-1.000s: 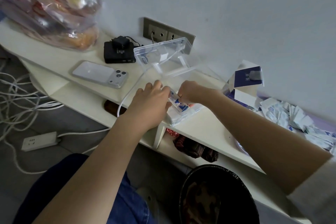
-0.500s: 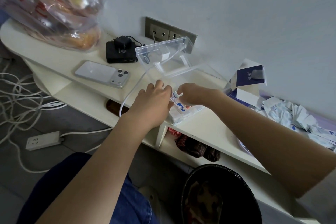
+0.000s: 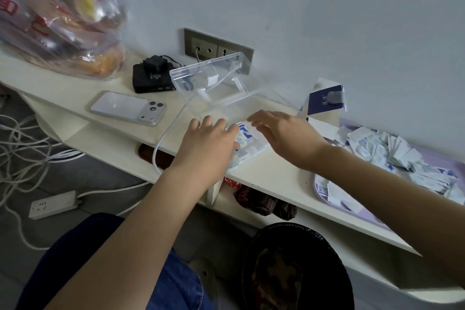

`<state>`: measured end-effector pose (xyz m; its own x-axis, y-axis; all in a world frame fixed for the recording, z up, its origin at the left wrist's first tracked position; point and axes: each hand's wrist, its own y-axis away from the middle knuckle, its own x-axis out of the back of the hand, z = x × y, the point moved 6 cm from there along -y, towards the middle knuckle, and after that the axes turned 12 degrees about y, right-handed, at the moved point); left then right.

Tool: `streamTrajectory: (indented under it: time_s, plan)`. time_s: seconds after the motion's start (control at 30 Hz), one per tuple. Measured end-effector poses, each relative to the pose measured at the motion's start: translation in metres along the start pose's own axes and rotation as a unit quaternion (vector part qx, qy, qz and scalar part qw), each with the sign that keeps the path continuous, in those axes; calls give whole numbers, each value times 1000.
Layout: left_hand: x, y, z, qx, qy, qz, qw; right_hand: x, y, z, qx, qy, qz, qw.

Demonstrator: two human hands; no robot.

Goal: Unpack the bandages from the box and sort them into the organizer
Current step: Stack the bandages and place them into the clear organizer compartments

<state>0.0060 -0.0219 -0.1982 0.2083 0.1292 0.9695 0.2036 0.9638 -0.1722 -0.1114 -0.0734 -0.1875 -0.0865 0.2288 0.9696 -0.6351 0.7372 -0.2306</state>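
White characters on the navy box [image 3: 324, 100] are too small to read. White, blue-printed bandages [image 3: 245, 134] lie in the clear organizer [image 3: 254, 152] on the table [image 3: 271, 173]. My left hand [image 3: 208, 143] rests there, fingers flat; my right hand [image 3: 284, 133] hovers above, fingers spread, empty.

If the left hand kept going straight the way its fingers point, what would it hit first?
Probably the raised clear lid of the organizer. The left hand points its fingers toward the wall, and the lid stands just beyond them, though depth is hard to judge.
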Motion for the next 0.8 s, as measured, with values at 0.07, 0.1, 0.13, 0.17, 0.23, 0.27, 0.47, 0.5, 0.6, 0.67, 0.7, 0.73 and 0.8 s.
streamTrajectory:
  time_s: [0.07,0.1,0.13,0.17,0.23,0.27,0.47,0.5,0.6,0.67,0.7,0.73,0.8]
  plan:
    - [1,-2,20,-40,6,11,999,8,23,0,69,34,65,995]
    - [0,-4,32,-61,12,7,998,8,37,4,82,46,82,992]
    - [-3,-5,43,-83,14,-2,996,6,48,10,82,51,88,991]
    - [-5,-5,54,-107,17,-8,994,4,60,18,78,52,90,991]
    - [-10,-8,77,-157,26,-19,987,-2,84,35,70,72,77,992]
    - [-13,-11,89,-179,37,-20,983,-7,97,45,67,89,59,992]
    - [-57,-25,130,-224,35,-106,968,-34,159,106,-20,116,-70,991]
    - [-64,-28,134,-224,29,-115,967,-36,166,118,-56,117,-83,988]
    - [-84,-37,146,-211,10,-135,968,-43,189,153,-202,146,-153,956]
    - [-95,-43,156,-201,1,-134,970,-50,214,177,-316,106,-199,922]
    - [-99,-44,155,-192,2,-130,973,-54,219,182,-345,89,-214,910]
    - [-103,-44,159,-187,3,-132,974,-57,224,183,-362,71,-227,901]
    - [-113,-44,169,-183,-1,-151,971,-60,226,182,-382,17,-238,893]
